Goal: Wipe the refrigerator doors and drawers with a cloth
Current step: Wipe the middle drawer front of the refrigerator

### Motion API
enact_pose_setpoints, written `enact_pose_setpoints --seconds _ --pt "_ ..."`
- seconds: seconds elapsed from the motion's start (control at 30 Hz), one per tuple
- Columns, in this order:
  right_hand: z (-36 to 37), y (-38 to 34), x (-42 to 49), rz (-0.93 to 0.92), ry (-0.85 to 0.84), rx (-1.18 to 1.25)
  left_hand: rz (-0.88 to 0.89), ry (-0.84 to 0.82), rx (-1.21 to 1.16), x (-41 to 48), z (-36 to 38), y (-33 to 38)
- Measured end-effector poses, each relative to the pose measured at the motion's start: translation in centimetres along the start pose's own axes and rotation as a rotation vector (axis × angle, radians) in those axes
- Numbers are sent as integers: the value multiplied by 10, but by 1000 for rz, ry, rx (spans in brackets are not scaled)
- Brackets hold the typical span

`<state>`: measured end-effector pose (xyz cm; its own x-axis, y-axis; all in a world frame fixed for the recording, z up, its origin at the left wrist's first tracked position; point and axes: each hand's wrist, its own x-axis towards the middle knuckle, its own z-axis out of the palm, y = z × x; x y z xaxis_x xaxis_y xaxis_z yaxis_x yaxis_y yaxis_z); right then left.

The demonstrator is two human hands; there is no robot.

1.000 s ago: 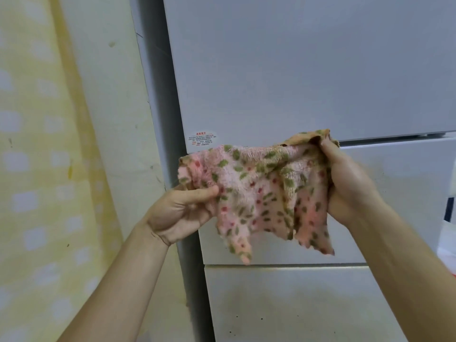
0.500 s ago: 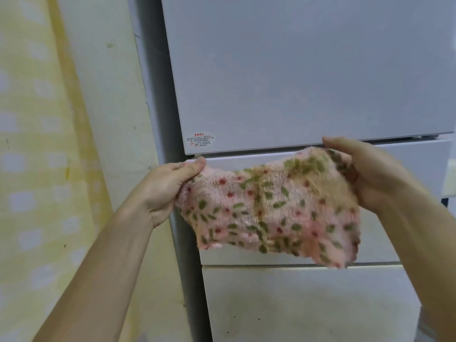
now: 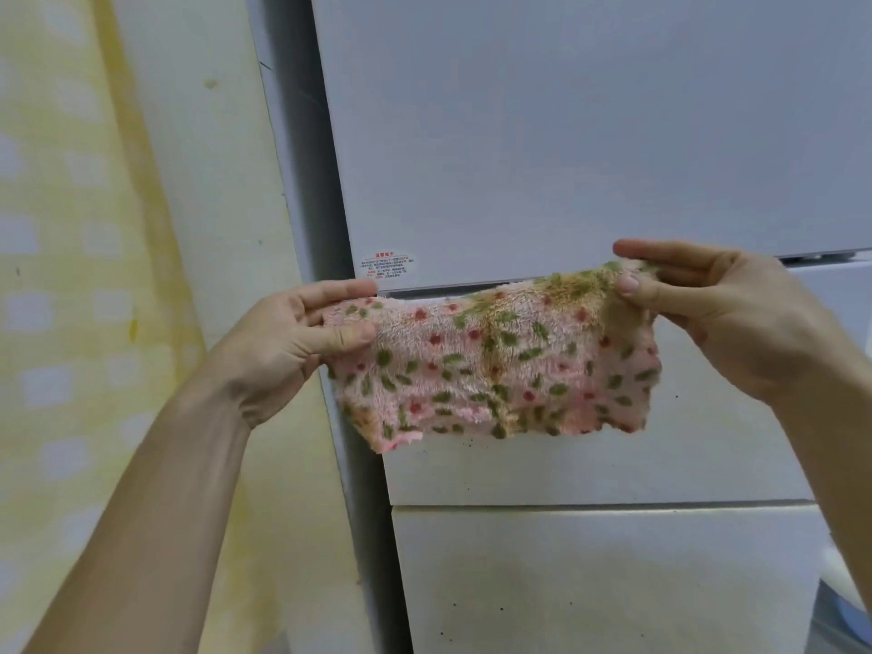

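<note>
While both hands hold it up, the cloth (image 3: 495, 365) hangs stretched flat in front of the fridge, pink fleece with red dots and green leaf marks. Left hand (image 3: 292, 342) pinches the cloth's upper left corner, thumb on the near face, fingers (image 3: 339, 291) behind it. Right hand (image 3: 722, 318) pinches the upper right corner, thumb tip on the yellowish stained patch, index finger extended above the top edge. Top edge runs roughly level, slightly higher at the right; bottom edge is ragged and hangs free, lowest at the left corner.

Cloth sits across the seam between the upper door (image 3: 566, 134) and the middle drawer (image 3: 613, 464), covering most of that drawer's top half. Cannot tell whether the cloth touches the fridge front or hangs just off it. Warning sticker (image 3: 388, 265) sits at the upper door's lower left corner, just above the left fingers. Lower drawer (image 3: 590, 582) is fully exposed below, with dark specks on its front; middle drawer shows specks under the cloth's bottom edge too.

Fridge's grey side panel (image 3: 302, 228) runs down behind the left hand, close against the wall (image 3: 198, 181). Yellow checked curtain (image 3: 61, 276) fills the far left. Open room above the cloth over the upper door, and below it over the lower drawer. Right forearm crosses the drawers' right edge.
</note>
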<state>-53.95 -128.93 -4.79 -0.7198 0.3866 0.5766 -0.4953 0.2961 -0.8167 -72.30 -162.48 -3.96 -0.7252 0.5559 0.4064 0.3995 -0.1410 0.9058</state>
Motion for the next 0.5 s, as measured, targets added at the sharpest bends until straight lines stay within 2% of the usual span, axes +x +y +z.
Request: enact_pose_setpoints --seconds 0.07,0.2,0.3,0.4,0.5 --pt "1 -3 -3 -60 32 -70 36 51 155 0 1 -1" --pt "9 -6 -5 -233 214 -450 124 205 389 2 7 -6" --pt "12 -4 -1 -233 225 -645 142 222 562 0 6 -8" --pt "21 0 1 -197 214 -563 89 56 614 -7 1 -4" --pt "42 3 5 -210 159 -512 71 -170 534 -11 21 -8"
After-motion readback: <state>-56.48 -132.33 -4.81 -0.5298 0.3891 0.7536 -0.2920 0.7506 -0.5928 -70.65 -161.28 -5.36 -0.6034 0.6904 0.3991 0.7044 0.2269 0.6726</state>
